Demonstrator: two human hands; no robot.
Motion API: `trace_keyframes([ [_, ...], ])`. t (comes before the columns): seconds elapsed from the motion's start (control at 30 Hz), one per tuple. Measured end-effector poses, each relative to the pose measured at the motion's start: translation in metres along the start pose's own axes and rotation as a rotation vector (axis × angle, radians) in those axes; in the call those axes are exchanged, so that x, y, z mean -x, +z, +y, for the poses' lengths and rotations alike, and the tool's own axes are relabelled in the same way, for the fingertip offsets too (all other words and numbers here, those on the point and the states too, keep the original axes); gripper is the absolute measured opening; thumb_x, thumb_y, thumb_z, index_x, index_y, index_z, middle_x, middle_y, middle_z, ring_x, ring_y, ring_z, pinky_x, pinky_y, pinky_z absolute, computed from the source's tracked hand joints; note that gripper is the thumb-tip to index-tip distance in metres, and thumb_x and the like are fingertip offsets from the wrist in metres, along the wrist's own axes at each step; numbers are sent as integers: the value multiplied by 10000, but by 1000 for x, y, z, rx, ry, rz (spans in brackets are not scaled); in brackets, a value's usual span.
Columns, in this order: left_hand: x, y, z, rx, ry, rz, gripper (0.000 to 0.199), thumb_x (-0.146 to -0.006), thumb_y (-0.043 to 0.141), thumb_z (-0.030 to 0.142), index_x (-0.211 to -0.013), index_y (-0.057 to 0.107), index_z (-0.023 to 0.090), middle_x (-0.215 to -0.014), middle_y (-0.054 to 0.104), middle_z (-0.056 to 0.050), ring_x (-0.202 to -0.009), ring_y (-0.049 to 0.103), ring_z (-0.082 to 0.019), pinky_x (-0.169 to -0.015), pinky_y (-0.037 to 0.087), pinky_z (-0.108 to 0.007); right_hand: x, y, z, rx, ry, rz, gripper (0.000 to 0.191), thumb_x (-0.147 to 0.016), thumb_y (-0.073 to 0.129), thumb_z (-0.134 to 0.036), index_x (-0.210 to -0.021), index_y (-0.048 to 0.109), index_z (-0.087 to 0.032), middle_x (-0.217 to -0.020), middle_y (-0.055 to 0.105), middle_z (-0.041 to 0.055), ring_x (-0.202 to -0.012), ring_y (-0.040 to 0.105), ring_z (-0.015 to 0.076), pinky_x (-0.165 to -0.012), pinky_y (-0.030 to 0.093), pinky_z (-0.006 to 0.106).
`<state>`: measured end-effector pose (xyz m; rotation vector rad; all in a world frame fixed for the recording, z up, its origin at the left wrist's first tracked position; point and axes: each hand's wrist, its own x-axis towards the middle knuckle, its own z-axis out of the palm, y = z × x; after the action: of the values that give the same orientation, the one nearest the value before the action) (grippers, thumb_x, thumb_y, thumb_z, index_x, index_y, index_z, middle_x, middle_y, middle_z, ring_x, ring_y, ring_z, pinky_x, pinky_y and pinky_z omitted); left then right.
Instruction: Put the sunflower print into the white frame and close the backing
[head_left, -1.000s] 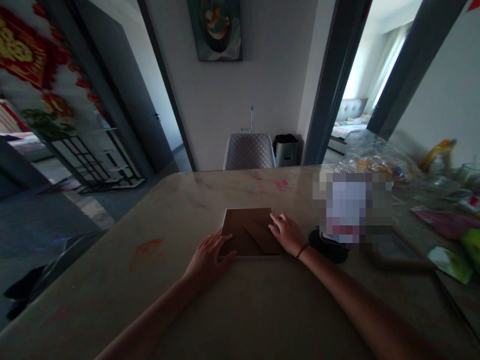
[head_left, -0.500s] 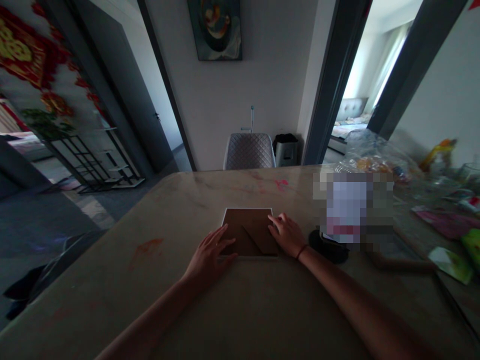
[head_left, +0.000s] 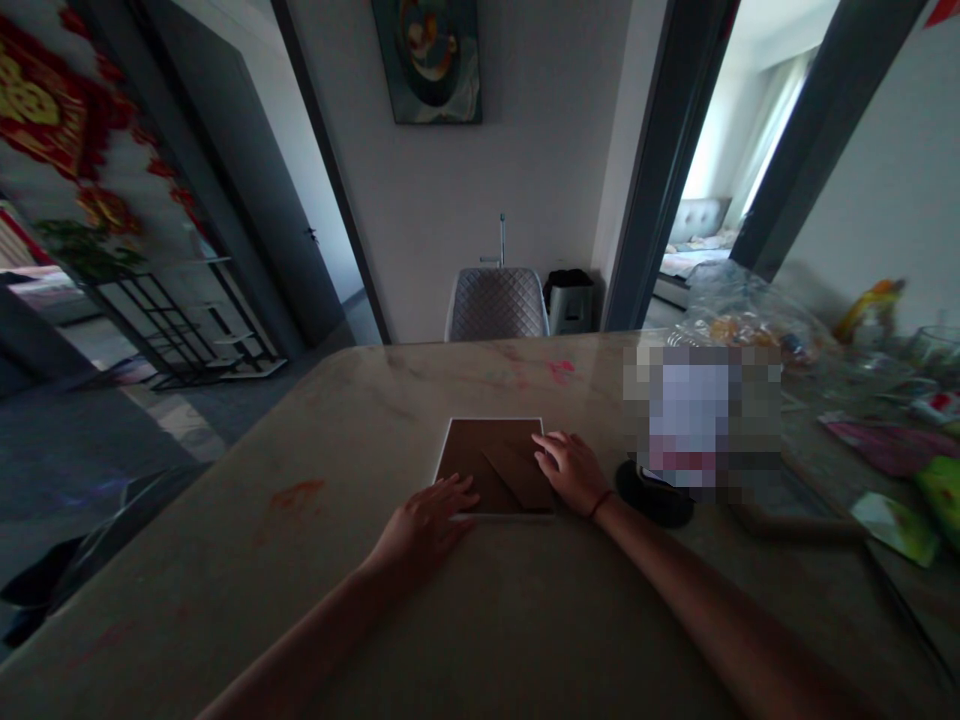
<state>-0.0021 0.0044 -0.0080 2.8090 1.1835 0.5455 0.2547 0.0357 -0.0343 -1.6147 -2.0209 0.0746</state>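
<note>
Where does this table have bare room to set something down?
Left of the left hand, around the orange stain; also between the brown panel and far edge. The table is crowded at right: plastic bag, black object, green packet.

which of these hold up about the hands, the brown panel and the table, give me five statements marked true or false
1. The left hand and right hand are both at the brown panel. True.
2. The right wrist is bare. False: a thin dark band circles it.
3. The quilted chair stands beyond the table's far edge. True.
4. The left hand covers the panel's far right corner. False: its fingers lie over the near left part.
5. A reddish mark shows on the table, left of the left hand. True.
</note>
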Motion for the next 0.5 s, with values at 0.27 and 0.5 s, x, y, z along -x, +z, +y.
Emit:
trace_keyframes([
  [0.27, 0, 2, -5, 3, 38, -16, 309, -867, 430, 318, -1137, 579, 293, -1244, 549, -8, -1183, 466, -202, -948, 433, -398, 4, 14, -4, -438, 232, 118, 478, -820, 441, -334, -1266, 431, -161, -1134, 608, 127, -1040, 571, 209, -898, 426, 384],
  [0.5, 1, 5, -7, -5, 72, 7, 311, -871, 419, 297, -1130, 591, 277, -1225, 566, -37, -1172, 478, -208, -942, 442, -391, 1, 23, -2, -866, 378, 69, 617, -762, 522, -343, -1327, 342, -175, -1272, 496, 156, -1173, 471, 229, -950, 397, 415],
])
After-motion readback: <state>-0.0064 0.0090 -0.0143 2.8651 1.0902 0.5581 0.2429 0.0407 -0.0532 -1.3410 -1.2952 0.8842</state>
